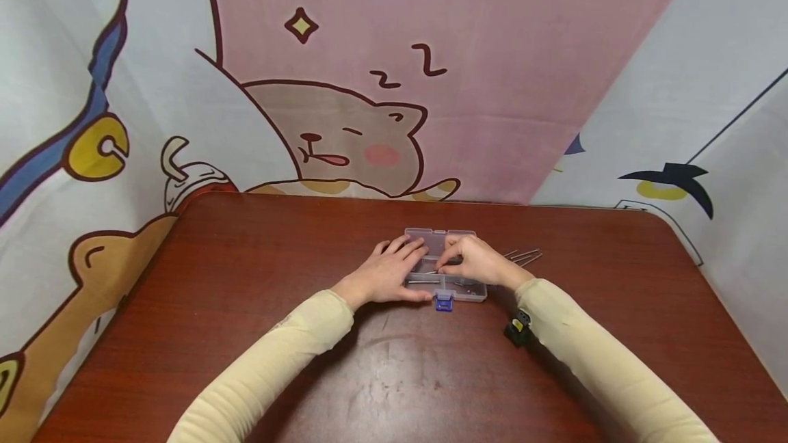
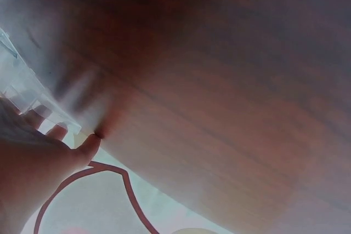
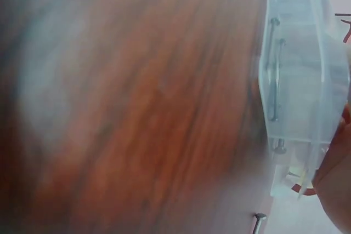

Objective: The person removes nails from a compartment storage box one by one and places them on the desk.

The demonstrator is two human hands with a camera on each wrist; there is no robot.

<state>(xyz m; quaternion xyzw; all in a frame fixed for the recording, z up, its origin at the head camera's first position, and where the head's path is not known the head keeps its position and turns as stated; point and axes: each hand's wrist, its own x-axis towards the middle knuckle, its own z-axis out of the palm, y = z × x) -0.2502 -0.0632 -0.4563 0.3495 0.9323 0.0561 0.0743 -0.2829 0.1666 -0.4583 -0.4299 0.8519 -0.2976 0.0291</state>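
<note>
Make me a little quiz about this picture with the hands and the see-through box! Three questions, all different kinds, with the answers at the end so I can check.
1. What colour is the latch on the clear plastic box?
a) red
b) blue
c) green

2. True or false: every nail is inside the box.

3. Which hand is closer to the latch?

Key:
1. b
2. False: some nails lie on the table, to the right of the box.
3. The left hand: its thumb is right beside the latch.
</note>
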